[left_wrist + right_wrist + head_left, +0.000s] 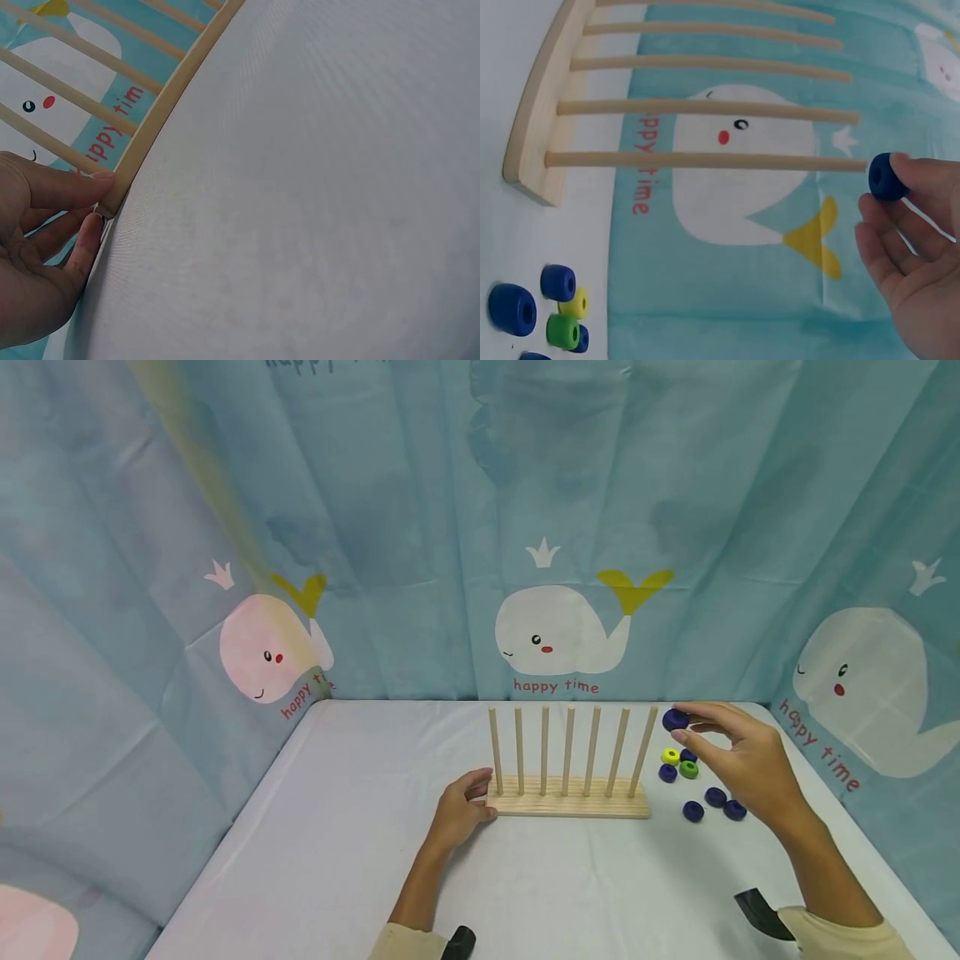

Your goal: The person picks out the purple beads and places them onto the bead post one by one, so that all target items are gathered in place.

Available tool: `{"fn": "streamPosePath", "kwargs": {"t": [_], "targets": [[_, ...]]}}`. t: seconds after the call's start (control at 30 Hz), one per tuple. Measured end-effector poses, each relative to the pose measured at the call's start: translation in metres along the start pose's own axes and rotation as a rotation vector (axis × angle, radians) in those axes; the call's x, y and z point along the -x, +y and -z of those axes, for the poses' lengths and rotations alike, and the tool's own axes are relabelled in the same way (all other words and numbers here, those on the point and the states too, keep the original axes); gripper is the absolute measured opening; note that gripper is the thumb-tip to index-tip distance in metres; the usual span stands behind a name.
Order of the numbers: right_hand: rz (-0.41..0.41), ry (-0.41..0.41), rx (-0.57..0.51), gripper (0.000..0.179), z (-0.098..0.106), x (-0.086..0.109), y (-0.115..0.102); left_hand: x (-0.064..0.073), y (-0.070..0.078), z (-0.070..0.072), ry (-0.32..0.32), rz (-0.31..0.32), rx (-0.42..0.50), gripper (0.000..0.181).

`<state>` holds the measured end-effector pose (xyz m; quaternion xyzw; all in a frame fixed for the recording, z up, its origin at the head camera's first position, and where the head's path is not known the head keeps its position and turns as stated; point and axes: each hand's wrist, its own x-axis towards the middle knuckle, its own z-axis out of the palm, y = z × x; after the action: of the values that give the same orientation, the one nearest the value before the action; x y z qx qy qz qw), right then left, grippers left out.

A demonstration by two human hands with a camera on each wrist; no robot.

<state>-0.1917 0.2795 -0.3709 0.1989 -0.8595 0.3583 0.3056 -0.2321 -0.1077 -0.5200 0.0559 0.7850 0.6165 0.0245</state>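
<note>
A wooden rack with several upright pegs stands on the white table. My left hand grips the left end of its base, thumb at the front corner and fingers behind; the left wrist view shows the thumb and fingers at that corner. Between thumb and fingertips, my right hand pinches a dark blue bead beside the top of the rightmost peg. In the right wrist view, the blue bead is right at that peg's tip, its hole facing the peg. All the pegs are bare.
Right of the rack lie several loose beads: a yellow bead, a green bead and several blue ones, such as the blue bead nearest the front. A blue curtain with printed whales hangs behind the table.
</note>
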Motion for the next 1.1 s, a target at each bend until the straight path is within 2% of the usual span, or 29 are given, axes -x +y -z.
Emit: {"fn": "streamPosePath", "kwargs": {"t": [0.37, 0.63, 0.77, 1.1], "targets": [[0.062, -0.006, -0.001, 0.043, -0.006, -0.005, -0.012, 0.001, 0.0, 0.001, -0.005, 0.024, -0.022, 0.064], [0.109, -0.011, -0.005, 0.047, -0.011, -0.009, -0.019, 0.001, -0.003, 0.001, -0.013, 0.0, -0.009, 0.064], [0.137, 0.0, -0.02, 0.049, -0.013, -0.012, -0.02, 0.001, -0.002, 0.001, -0.012, 0.007, -0.008, 0.064], [0.15, -0.027, -0.049, 0.051, -0.017, -0.019, -0.025, 0.0, 0.0, 0.001, -0.004, 0.032, -0.016, 0.064]]}}
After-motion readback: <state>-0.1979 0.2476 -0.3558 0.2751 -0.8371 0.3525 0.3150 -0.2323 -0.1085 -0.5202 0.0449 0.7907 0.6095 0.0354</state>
